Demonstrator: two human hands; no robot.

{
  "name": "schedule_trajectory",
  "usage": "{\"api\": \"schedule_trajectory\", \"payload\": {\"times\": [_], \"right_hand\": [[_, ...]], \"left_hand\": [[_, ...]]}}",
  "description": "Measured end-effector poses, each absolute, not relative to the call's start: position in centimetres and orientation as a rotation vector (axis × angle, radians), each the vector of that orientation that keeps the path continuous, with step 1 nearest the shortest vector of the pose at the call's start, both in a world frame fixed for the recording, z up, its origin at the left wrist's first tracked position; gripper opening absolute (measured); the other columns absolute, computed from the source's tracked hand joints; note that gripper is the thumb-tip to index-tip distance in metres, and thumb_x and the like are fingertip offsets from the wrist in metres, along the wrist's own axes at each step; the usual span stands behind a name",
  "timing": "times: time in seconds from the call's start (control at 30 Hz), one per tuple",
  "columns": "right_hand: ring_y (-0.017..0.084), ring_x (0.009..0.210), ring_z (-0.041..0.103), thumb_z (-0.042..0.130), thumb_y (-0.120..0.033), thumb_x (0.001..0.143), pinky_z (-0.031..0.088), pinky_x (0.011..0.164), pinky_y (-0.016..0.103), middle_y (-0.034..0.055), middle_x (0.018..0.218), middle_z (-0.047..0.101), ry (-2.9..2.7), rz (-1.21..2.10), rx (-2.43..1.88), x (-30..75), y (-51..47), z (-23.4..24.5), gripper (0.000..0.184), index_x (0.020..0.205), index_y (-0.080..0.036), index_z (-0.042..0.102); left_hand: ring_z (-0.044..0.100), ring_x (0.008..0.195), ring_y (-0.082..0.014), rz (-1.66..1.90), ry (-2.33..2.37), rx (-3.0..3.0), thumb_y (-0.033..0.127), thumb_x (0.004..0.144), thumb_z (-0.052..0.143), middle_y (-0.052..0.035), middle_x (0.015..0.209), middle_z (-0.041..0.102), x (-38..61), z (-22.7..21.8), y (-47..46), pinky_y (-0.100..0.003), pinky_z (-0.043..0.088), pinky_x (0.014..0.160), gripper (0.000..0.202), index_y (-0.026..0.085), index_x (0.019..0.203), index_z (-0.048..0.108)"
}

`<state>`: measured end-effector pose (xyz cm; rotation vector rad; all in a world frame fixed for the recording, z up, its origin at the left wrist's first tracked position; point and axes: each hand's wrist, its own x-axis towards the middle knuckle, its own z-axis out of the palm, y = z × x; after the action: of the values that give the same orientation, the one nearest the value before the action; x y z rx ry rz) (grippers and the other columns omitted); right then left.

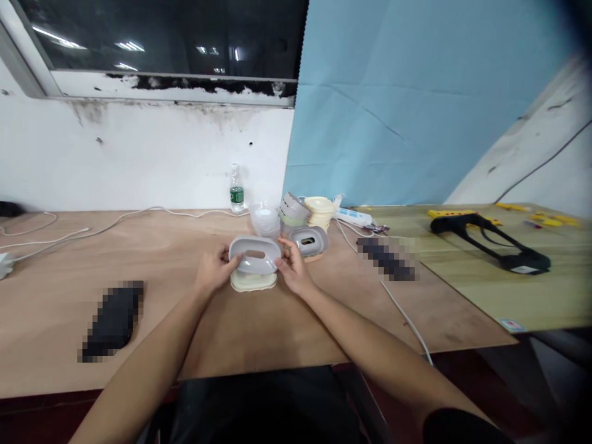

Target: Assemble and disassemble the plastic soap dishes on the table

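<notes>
Between my two hands is a grey oval plastic tray with a slot in its middle (pixel 254 266), tilted toward me. My left hand (pixel 215 268) is closed on its left end, thumb on the near rim. At the right end my right hand (pixel 292 269) grips it between thumb and fingers. Just below the tray, a cream oval piece (pixel 253 282) lies on the table. Beyond my right hand a similar grey slotted tray (pixel 316 242) leans against stacked pieces. Behind the held tray stands a stack of clear plastic bowls (pixel 265 219).
Farther back are grey stacked dishes (pixel 294 211), cream stacked dishes (pixel 320 208), a water bottle (pixel 237 192) and a white power strip (pixel 354 216). Blurred dark objects lie left (pixel 115 320) and right (pixel 388 259). A black strap-like frame (pixel 497 243) rests on the right table. White cables cross the wooden table (pixel 259 345).
</notes>
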<state>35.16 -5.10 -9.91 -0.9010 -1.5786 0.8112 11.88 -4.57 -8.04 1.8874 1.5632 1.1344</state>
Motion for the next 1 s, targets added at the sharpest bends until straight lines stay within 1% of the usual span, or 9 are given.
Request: {"api": "schedule_trajectory", "payload": {"times": [0.17, 0.27, 0.37, 0.47, 0.57, 0.63, 0.7, 0.83, 1.0], "right_hand": [[0.016, 0.070, 0.057, 0.046, -0.044, 0.090, 0.043, 0.066, 0.027, 0.0019, 0.084, 0.065, -1.746, 0.496, -1.234, 35.3, -5.3, -9.3, 0.041, 0.124, -0.024, 0.050], [0.018, 0.077, 0.061, 0.045, -0.037, 0.090, 0.040, 0.069, 0.026, 0.0045, 0.085, 0.068, -1.982, 0.444, -1.456, 35.2, -4.8, -9.4, 0.028, 0.101, -0.021, 0.065], [0.019, 0.080, 0.063, 0.044, -0.035, 0.090, 0.040, 0.069, 0.025, 0.0070, 0.082, 0.070, -2.130, 0.483, -1.590, 35.0, -4.4, -9.6, 0.030, 0.085, -0.018, 0.068], [0.021, 0.093, 0.063, 0.042, -0.034, 0.092, 0.042, 0.078, 0.026, 0.0080, 0.098, 0.071, -2.132, 0.515, -1.533, 34.6, -4.5, -9.7, 0.032, 0.102, -0.018, 0.067], [0.022, 0.110, 0.058, 0.041, -0.033, 0.092, 0.041, 0.090, 0.030, 0.0093, 0.121, 0.063, -2.140, 0.510, -1.425, 34.1, -5.0, -9.9, 0.039, 0.123, -0.018, 0.058], [0.023, 0.113, 0.057, 0.042, -0.035, 0.091, 0.041, 0.094, 0.032, 0.0105, 0.126, 0.059, -2.166, 0.493, -1.392, 33.8, -5.2, -9.9, 0.043, 0.128, -0.017, 0.055], [0.024, 0.110, 0.059, 0.046, -0.040, 0.089, 0.042, 0.092, 0.032, 0.0101, 0.120, 0.063, -2.171, 0.419, -1.404, 33.9, -5.0, -9.2, 0.046, 0.128, -0.018, 0.055], [0.023, 0.087, 0.065, 0.045, -0.050, 0.088, 0.046, 0.080, 0.033, 0.0046, 0.089, 0.070, -1.963, 0.129, -1.566, 36.1, -2.0, -5.5, 0.047, 0.128, -0.026, 0.054], [0.026, 0.108, 0.055, 0.051, -0.042, 0.085, 0.043, 0.086, 0.035, 0.0115, 0.122, 0.058, -1.696, -0.223, -1.639, 40.2, 4.4, -0.6, 0.049, 0.129, -0.021, 0.050]], "left_hand": [[0.053, 0.056, -0.0144, 0.847, 1.615, 2.206, 0.059, 0.085, 0.038, -0.0027, 0.057, 0.059, 11.0, -7.4, -4.5, -0.024, 0.030, 0.052, 0.052, 0.017, 0.062, 0.060], [0.055, 0.056, -0.0160, 0.469, 1.618, 2.198, 0.062, 0.083, 0.037, -0.0045, 0.059, 0.062, 10.6, -7.7, -3.7, -0.025, 0.030, 0.052, 0.055, 0.018, 0.056, 0.058], [0.056, 0.053, -0.0170, 0.266, 1.660, 2.072, 0.065, 0.081, 0.034, -0.0054, 0.055, 0.061, 10.2, -8.3, -3.0, -0.026, 0.032, 0.051, 0.059, 0.019, 0.051, 0.055], [0.055, 0.046, -0.0166, 0.190, 1.643, 1.986, 0.065, 0.082, 0.028, -0.0051, 0.049, 0.060, 10.1, -8.5, -2.9, -0.027, 0.036, 0.051, 0.062, 0.019, 0.049, 0.054], [0.055, 0.044, -0.0170, 0.076, 1.634, 1.953, 0.065, 0.081, 0.030, -0.0057, 0.047, 0.059, 10.0, -8.3, -3.1, -0.028, 0.040, 0.054, 0.063, 0.019, 0.045, 0.054], [0.056, 0.046, -0.0178, 0.035, 1.661, 1.966, 0.065, 0.080, 0.032, -0.0062, 0.046, 0.059, 9.9, -8.1, -3.3, -0.028, 0.041, 0.057, 0.062, 0.020, 0.043, 0.053], [0.058, 0.049, -0.0187, 0.029, 1.695, 1.970, 0.064, 0.081, 0.031, -0.0067, 0.048, 0.060, 9.9, -7.9, -3.4, -0.029, 0.041, 0.059, 0.062, 0.020, 0.044, 0.054], [0.064, 0.063, -0.0225, 0.064, 1.806, 1.999, 0.063, 0.082, 0.030, -0.0096, 0.066, 0.068, 10.2, -7.8, -3.5, -0.030, 0.043, 0.063, 0.059, 0.019, 0.059, 0.064], [0.065, 0.090, -0.0300, 0.100, 1.951, 2.075, 0.060, 0.082, 0.029, -0.0150, 0.096, 0.070, 10.7, -8.1, -3.4, -0.034, 0.045, 0.071, 0.057, 0.020, 0.080, 0.070]]}}
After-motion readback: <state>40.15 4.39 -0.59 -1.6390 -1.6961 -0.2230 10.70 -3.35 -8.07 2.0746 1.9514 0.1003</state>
